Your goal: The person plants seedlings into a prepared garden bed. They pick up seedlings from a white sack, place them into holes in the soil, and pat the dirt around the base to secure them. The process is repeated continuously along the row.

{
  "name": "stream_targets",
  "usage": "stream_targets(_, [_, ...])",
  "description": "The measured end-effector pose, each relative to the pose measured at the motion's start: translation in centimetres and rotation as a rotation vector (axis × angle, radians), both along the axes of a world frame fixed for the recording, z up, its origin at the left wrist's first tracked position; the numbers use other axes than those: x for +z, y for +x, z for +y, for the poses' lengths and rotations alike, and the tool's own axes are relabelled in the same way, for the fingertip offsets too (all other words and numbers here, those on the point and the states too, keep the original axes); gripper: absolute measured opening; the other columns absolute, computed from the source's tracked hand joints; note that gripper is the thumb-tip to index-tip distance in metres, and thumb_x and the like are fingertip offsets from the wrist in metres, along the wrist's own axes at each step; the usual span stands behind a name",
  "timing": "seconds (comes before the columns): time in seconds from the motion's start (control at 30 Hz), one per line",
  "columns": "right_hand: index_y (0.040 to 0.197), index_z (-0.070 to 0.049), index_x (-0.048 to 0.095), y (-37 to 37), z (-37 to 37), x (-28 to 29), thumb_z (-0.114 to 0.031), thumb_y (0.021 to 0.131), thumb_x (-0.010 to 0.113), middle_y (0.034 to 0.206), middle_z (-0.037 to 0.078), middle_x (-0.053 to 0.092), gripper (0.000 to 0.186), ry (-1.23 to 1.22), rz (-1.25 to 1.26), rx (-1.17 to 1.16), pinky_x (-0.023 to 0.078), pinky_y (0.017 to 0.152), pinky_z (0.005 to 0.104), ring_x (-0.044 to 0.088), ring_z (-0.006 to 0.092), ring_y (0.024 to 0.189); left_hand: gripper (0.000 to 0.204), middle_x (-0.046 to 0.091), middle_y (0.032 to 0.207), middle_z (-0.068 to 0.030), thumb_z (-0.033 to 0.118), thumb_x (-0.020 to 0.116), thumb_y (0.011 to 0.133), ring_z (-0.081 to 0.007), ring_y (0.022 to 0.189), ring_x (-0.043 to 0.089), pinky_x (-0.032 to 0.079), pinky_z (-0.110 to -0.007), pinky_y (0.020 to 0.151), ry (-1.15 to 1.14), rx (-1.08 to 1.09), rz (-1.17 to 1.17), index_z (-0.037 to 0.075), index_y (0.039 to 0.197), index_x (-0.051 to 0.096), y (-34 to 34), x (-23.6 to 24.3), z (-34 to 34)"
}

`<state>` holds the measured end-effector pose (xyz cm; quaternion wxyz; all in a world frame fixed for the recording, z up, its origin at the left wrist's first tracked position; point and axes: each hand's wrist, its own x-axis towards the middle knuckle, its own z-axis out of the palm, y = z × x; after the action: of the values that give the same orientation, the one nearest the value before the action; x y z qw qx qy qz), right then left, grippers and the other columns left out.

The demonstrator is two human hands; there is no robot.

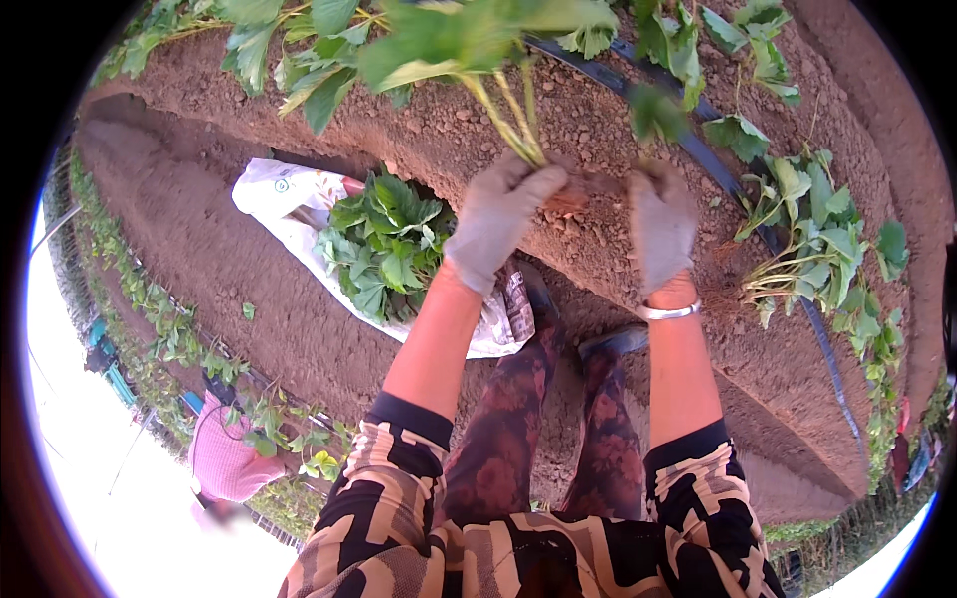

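My left hand point(503, 214), in a pale work glove, grips the stems of an uprooted strawberry plant point(513, 115) near their base. Its leaves fan out blurred above the hand, and reddish-brown roots point(566, 194) stick out to the right. Close by those roots is my right hand point(663, 219), also gloved, with its fingers closed. What they pinch is smeared by motion; a blurred leaf point(658, 112) shows just above them. To the left of my left hand, a white sack point(289, 189) lies open on the soil with a heap of green plants point(389, 244) inside.
A raised soil bed carries black drip hoses point(713, 164). More strawberry plants lie on it at the right point(817, 244) and along the top. My feet stand in the furrow point(563, 299). Another person in a pink checked garment point(229, 453) is at the lower left.
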<state>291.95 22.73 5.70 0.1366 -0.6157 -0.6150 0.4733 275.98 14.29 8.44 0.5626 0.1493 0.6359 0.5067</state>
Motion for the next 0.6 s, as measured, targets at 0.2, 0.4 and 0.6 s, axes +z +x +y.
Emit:
stream_targets(0.2, [0.108,-0.002,0.061,2.6,0.9,1.8,-0.025,0.088,0.056,0.101,0.015,0.066,0.031,0.05,-0.409,0.602,0.049,0.084,0.0386,0.063,0.0296,0.092,0.025,0.067,0.103,-0.0053,0.01,0.059,0.091,-0.0134,0.093,0.061,0.046,-0.027,0.09,0.005,0.151,0.13,-0.002,0.113,0.063,-4.9,1.9,-0.4])
stream_targets(0.4, [0.116,-0.002,0.057,-2.8,4.4,-1.0,-0.022,0.091,0.048,0.122,0.014,0.057,0.032,0.478,-0.299,0.666,0.042,0.097,0.0412,0.053,0.0329,0.113,0.024,0.067,0.1,-0.0068,0.01,0.059,0.092,-0.0109,0.089,0.062,0.05,-0.025,0.081,-0.043,0.028,0.135,-0.004,0.111,0.063,-5.8,0.3,0.5])
stream_targets(0.6, [0.121,-0.004,0.054,-5.9,4.8,-4.7,-0.021,0.092,0.047,0.118,0.011,0.059,0.035,0.532,-0.599,0.849,0.037,0.1,0.0379,0.05,0.0288,0.117,0.025,0.066,0.107,-0.0089,0.009,0.058,0.092,-0.0132,0.094,0.061,0.049,-0.026,0.086,0.029,0.056,0.141,-0.005,0.112,0.061,-4.8,-0.5,1.3])
